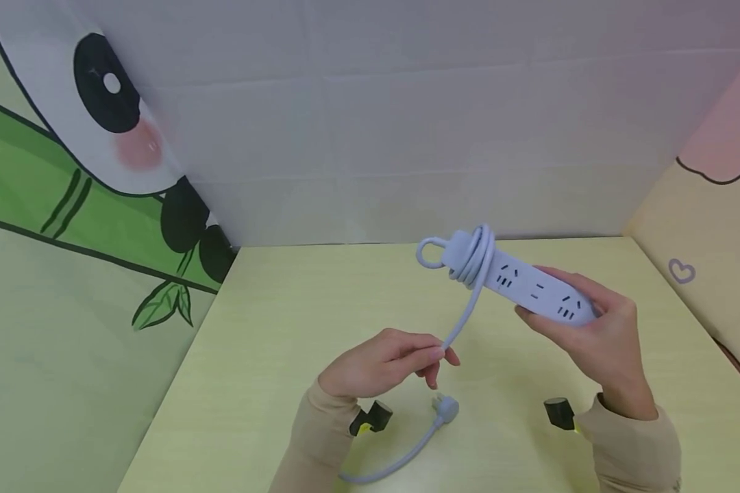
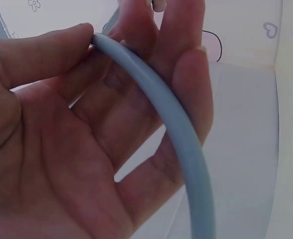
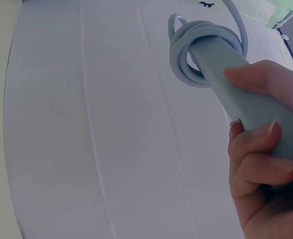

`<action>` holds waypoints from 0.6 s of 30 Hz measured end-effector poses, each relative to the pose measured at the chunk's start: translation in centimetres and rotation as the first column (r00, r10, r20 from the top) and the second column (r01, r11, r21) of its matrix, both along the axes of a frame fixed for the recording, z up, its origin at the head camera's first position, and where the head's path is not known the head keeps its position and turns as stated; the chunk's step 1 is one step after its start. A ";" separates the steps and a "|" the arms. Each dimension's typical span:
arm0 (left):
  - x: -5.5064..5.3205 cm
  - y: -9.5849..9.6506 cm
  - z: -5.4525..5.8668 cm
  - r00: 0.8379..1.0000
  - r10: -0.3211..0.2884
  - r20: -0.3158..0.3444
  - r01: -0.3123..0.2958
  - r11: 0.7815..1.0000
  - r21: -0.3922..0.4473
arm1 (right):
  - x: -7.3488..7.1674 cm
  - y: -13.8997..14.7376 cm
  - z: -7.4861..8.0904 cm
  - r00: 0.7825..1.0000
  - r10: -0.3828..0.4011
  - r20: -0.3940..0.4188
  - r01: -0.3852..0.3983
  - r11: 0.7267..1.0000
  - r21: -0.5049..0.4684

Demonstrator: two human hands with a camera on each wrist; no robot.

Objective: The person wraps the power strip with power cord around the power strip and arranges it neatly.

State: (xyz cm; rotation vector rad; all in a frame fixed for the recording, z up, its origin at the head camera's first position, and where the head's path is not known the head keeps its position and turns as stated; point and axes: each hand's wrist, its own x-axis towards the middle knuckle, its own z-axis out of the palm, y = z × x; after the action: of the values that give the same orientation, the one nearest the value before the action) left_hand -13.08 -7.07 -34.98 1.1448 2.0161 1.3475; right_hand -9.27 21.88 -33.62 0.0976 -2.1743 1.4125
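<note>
My right hand (image 1: 598, 329) grips a white power strip (image 1: 533, 289) by its near end, thumb on one side and fingers on the other. Several turns of its cord (image 1: 473, 257) are wound round the far end, with a loop sticking out past the tip. From the coil the cord runs down to my left hand (image 1: 395, 363), which pinches it between thumb and fingers. In the left wrist view the cord (image 2: 161, 99) curves across the fingers. The plug (image 1: 447, 409) lies below the left hand, its cord trailing left behind the sleeve. The right wrist view shows the strip's smooth back (image 3: 255, 99).
Beneath both hands is a pale yellow table (image 1: 271, 301). A whitish panel (image 1: 370, 137) stands along its back edge. Printed walls rise at the left (image 1: 49, 342) and right (image 1: 703, 260). Small black camera mounts (image 1: 379, 415) sit at both wrists.
</note>
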 end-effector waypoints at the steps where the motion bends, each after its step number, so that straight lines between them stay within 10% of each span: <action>1: -0.1 0.0 -0.1 1.000 0.002 0.000 -0.002 1.000 -0.006 | 0.0 0.0 0.0 1.000 0.007 -0.007 -0.007 1.000 0.003; 18: -1.6 -0.9 -1.2 0.994 0.096 0.052 -0.094 0.994 -0.050 | 0.1 0.1 -0.1 0.990 0.141 0.010 -0.140 0.990 -0.016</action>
State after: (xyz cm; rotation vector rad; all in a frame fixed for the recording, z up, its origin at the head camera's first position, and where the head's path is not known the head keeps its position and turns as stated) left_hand -14.72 -7.99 -36.16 0.9926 2.0755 1.3543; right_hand -9.18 21.94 -33.72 0.2423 -2.2021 1.5099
